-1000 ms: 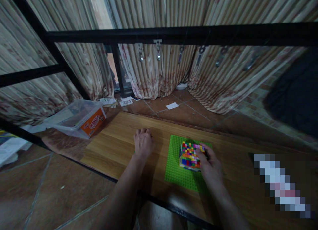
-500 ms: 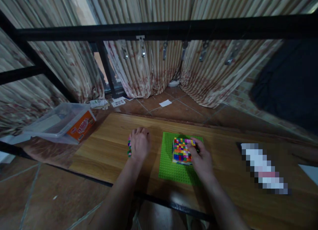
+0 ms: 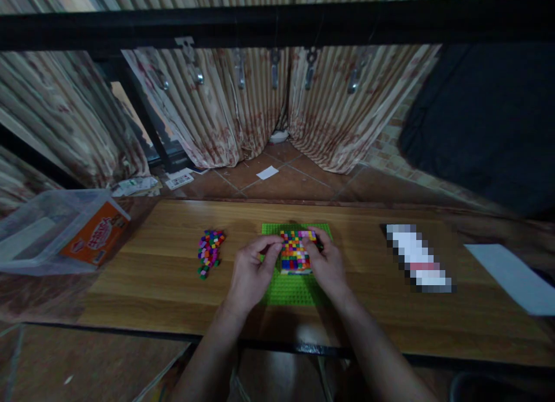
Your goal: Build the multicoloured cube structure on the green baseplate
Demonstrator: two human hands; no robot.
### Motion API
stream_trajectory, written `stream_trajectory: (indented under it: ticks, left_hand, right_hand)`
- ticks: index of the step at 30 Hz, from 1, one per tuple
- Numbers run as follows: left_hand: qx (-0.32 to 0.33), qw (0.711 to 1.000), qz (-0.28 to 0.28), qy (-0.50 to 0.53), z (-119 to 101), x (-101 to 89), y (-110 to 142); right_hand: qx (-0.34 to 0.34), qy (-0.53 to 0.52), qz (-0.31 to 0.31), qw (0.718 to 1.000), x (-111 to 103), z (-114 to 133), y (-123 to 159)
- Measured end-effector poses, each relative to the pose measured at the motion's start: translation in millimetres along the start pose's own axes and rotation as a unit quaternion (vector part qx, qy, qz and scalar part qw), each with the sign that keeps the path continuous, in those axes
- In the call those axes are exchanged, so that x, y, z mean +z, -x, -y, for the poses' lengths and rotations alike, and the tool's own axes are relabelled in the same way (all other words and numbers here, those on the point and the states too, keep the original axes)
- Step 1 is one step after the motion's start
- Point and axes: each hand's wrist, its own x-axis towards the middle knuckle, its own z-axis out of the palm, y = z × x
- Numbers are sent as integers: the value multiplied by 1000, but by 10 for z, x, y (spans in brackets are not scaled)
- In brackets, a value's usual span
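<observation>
A block of small multicoloured bricks (image 3: 293, 251) stands on a green studded baseplate (image 3: 287, 287) in the middle of the wooden table (image 3: 173, 275). My left hand (image 3: 251, 272) is at the block's left side, thumb and forefinger pinched near its top edge. My right hand (image 3: 326, 264) rests against the block's right side, fingers curled over its far corner. A loose pile of small coloured bricks (image 3: 210, 251) lies on the table to the left of my left hand.
A clear plastic tub with an orange label (image 3: 65, 231) sits at the table's left end. A blurred-out object (image 3: 417, 258) and a white sheet (image 3: 511, 277) lie to the right. A black bar (image 3: 277, 26) crosses overhead; curtains hang behind.
My left hand left the loose brick pile and moved right to the block. The view swung left and down, so the pile is uncovered and the block sits central.
</observation>
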Motion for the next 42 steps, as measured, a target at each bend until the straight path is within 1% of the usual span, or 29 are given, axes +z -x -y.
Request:
stream_trajectory:
  ticks: [8, 13, 21, 27, 34, 40, 42]
  left_hand:
    - [-30, 998, 33, 46, 10, 47, 39]
    - [-37, 995, 58, 75, 24, 85, 53]
    - [1, 998, 65, 10, -22, 53, 50]
    - [41, 997, 71, -7, -3, 61, 42]
    - [51, 996, 75, -24, 5, 73, 36]
    - [67, 994, 52, -66, -11, 64, 48]
    - [75, 992, 56, -83, -15, 60, 51]
  right_hand:
    - [-4, 11, 1, 1000, -10, 51, 14]
    - [-1, 10, 1, 1000, -8, 39, 9]
    - [-11, 14, -5, 1000, -15, 31, 6]
    - [-16, 2, -6, 1000, -10, 14, -5]
    - [-10, 2, -3, 1000, -7, 27, 0]
    - [-11, 5, -8, 1000, -10, 27, -2]
    - [-11, 8, -7, 1000, -12, 30, -2]
